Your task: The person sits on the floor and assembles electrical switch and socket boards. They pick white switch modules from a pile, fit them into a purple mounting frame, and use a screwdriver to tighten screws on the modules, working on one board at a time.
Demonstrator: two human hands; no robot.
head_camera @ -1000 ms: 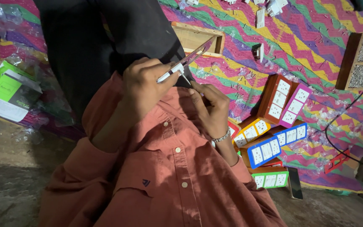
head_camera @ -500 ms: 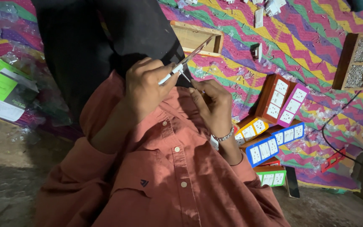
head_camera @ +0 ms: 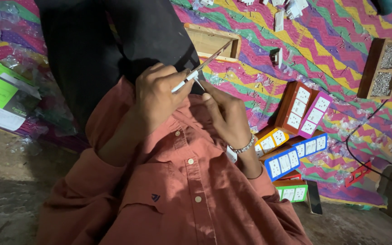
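My left hand [head_camera: 159,97] is closed around a thin tool [head_camera: 205,63] with a white grip and a long slim shaft that points up and to the right over my black trousers. My right hand [head_camera: 225,118], with a beaded bracelet at the wrist, sits just right of it. Its thumb and fingers pinch a small thin white piece [head_camera: 199,85] that meets the tool's white end. Both hands hover in front of my salmon shirt [head_camera: 182,190]. What lies under the fingers is hidden.
A zigzag cloth [head_camera: 341,27] bears a shallow wooden tray [head_camera: 214,43], several coloured switch plates [head_camera: 302,109], a blue one [head_camera: 291,159], a wooden box of screws [head_camera: 382,68], white parts and a black cable [head_camera: 373,113]. A green carton [head_camera: 1,93] lies at left.
Both hands have stayed together and risen slightly. The tool's shaft keeps pointing up and to the right. The view has shifted a little.
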